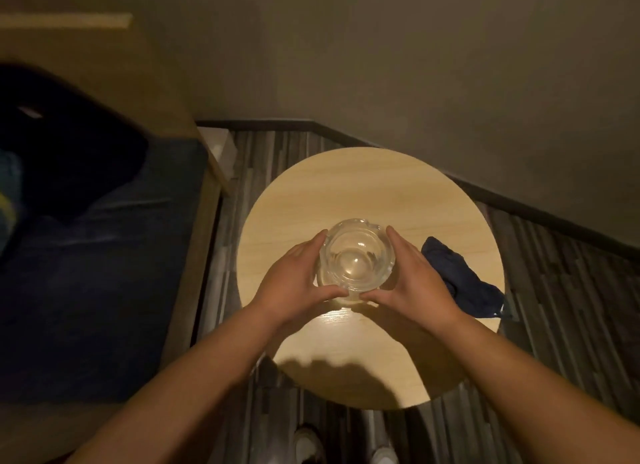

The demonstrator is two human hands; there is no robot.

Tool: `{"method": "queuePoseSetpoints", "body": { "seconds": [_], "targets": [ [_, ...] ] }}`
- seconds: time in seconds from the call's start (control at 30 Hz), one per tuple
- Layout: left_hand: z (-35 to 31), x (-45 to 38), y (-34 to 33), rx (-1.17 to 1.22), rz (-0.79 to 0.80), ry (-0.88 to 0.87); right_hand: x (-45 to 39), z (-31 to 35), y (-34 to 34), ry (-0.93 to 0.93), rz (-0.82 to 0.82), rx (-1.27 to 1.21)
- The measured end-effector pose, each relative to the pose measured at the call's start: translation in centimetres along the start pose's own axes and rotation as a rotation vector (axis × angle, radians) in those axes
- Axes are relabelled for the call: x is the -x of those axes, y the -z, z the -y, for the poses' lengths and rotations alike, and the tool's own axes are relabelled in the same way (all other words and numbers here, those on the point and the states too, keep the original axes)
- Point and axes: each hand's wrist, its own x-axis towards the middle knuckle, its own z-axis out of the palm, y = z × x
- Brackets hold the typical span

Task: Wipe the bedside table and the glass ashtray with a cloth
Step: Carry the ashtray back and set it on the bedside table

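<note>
Two light shoes [346,448] are seen at the bottom edge on the striped dark floor [571,290], just below the near edge of the round wooden table [346,186]. A dark shadow is cast across the near part of the tabletop. Both bare forearms are extended over the near edge toward the table's middle. The glass ashtray [356,257] is held between both hands near the centre of the table; whether it rests on the top or is lifted just off it cannot be told. The left hand [294,280] is curved around the ashtray's left side, thumb laid along its near rim. The right hand [417,278] is wrapped the same way around the right side, thumb tips nearly meeting at the near rim. A crumpled dark blue cloth [464,283] is left at the right edge of the table, just beside the right hand, one corner hanging past the rim. A bed with dark blue bedding [104,273] in a wooden frame is seen well to the left. A grey wall [415,65] with dark skirting is seen beyond the far edge.
</note>
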Motion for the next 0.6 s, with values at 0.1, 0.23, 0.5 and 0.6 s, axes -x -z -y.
{"method": "queuePoseSetpoints", "body": {
  "seconds": [0.1, 0.23, 0.5, 0.6],
  "targets": [
    [-2.1, 1.5, 4.2, -0.019, -0.035, 0.017, 0.5, 3.8, 2.8, 0.018, -0.012, 0.003],
    [-5.1, 5.2, 10.3, -0.002, -0.098, 0.031, 2.0, 9.8, 6.4, 0.072, -0.010, 0.010],
    [-9.3, 13.2, 18.5, 0.016, -0.254, 0.085, 4.2, 19.7, 10.3, 0.236, 0.029, 0.068],
    [-9.6, 15.8, 20.0, -0.030, -0.309, 0.137, 4.5, 22.1, 10.4, 0.298, 0.048, 0.097]
  ]
}}
